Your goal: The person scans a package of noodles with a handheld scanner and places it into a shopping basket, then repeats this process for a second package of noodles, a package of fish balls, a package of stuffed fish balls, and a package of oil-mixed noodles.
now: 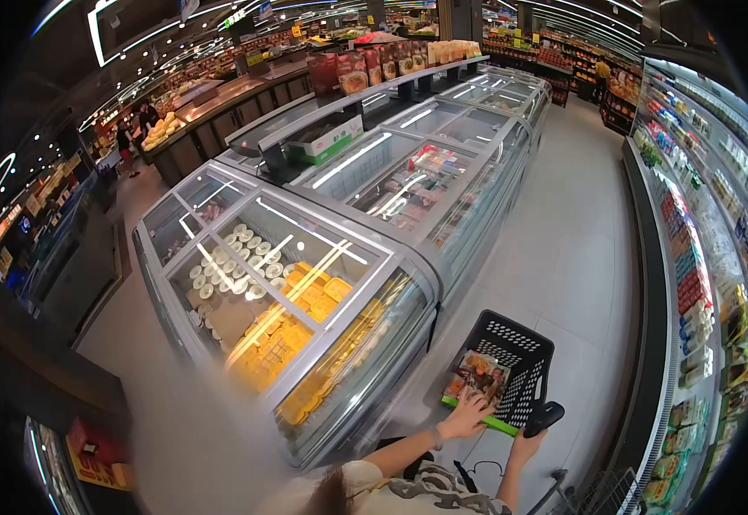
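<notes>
A black perforated shopping cart basket (pixel 524 339) stands in the aisle ahead of me, with a green handle bar (pixel 502 425) along its near side. In it lies a package (pixel 483 373) printed with food pictures. My left hand (pixel 466 417) reaches over the green bar, fingers stretched apart toward the package's near edge. At the bar's right end, my right hand (pixel 526 446) is closed around the handle, just below a rounded black piece (pixel 545 418) that hides part of its grip.
Left of the cart, a glass-topped freezer (pixel 425 283) holds yellow packs (pixel 309 296) and round white-lidded tubs (pixel 241 257). Boxed goods (pixel 391 60) line the shelf above it. A stocked refrigerated shelf (pixel 691 257) runs along the right. Pale floor (pixel 575 223) stretches between them.
</notes>
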Motion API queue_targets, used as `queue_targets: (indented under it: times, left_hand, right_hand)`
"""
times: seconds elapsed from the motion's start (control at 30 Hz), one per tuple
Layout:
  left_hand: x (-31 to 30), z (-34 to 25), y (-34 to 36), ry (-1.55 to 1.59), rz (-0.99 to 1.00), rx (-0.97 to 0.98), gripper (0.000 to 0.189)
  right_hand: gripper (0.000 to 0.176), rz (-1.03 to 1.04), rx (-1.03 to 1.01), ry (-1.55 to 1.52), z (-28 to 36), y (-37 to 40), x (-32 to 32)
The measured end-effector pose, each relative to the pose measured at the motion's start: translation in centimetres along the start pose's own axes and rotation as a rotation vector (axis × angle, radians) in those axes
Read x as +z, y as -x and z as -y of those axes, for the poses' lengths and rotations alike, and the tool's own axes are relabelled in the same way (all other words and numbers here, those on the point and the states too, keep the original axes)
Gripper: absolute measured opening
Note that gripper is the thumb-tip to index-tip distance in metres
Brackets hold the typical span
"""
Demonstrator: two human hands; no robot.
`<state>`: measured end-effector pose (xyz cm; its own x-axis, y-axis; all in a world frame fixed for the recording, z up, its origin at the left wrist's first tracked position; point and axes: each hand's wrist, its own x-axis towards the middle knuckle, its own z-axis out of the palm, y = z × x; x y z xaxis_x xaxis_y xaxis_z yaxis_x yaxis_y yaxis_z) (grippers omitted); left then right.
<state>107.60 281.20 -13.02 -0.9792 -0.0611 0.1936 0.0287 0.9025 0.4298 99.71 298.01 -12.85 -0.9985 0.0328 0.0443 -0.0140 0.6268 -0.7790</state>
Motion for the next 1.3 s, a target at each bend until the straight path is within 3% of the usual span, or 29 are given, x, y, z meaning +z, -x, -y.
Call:
queue_targets:
  times: [0.03, 0.17, 0.27, 0.63, 0.87, 0.93, 1.0, 1.07, 1.1, 1.2, 1.3]
  left_hand:
    - [-0.4, 0.0, -1.5, -0.042, 0.041, -0.065, 0.061]
    - [-0.1, 1.5, -6.9, -0.142, 0.053, -0.134, 0.083]
    - [0.4, 3.4, -10.7, -0.136, -0.049, -0.126, 0.085]
    - [0.7, 11.2, -27.0, -0.138, -0.142, -0.182, 0.088]
    - [2.1, 16.2, -36.3, -0.297, 0.021, -0.446, 0.085]
    - [3.7, 17.2, -37.6, -0.397, -0.096, -0.501, 0.082]
    - [2.9, 18.7, -39.5, -0.354, -0.007, -0.5, 0.085]
    - [5.1, 21.6, -42.0, -0.368, -0.015, -0.491, 0.088]
    - [5.9, 22.4, -42.9, -0.383, -0.067, -0.522, 0.09]
    - [1.5, 22.1, -45.9, -0.265, -0.046, -0.565, 0.078]
    - [1.3, 24.9, -49.3, -0.185, 0.01, -0.603, 0.082]
  right_hand:
    - [0.054, 0.001, -0.018, 0.017, -0.2, -1.8, 0.9]
    - [0.053, 0.009, -0.053, 0.016, 0.8, -8.0, 3.1]
    - [0.053, 0.009, -0.081, -0.028, 1.8, -11.9, 5.1]
    - [0.054, 0.135, -0.163, -0.035, 6.5, -30.0, 13.0]
    - [0.053, 0.171, -0.182, -0.042, 9.9, -40.0, 19.2]
    - [0.054, 0.159, -0.175, 0.0, 11.7, -42.1, 20.3]
    - [0.056, 0.089, -0.246, 0.047, 10.6, -44.6, 22.9]
    - [0.057, 0.138, -0.18, 0.141, 11.7, -46.9, 24.2]
    - [0.058, 0.181, -0.285, 0.079, 11.5, -48.3, 24.7]
    - [0.057, 0.335, -0.314, 0.032, 14.0, -50.9, 24.7]
    - [0.069, 0.398, -0.304, 0.039, 14.7, -54.4, 26.7]
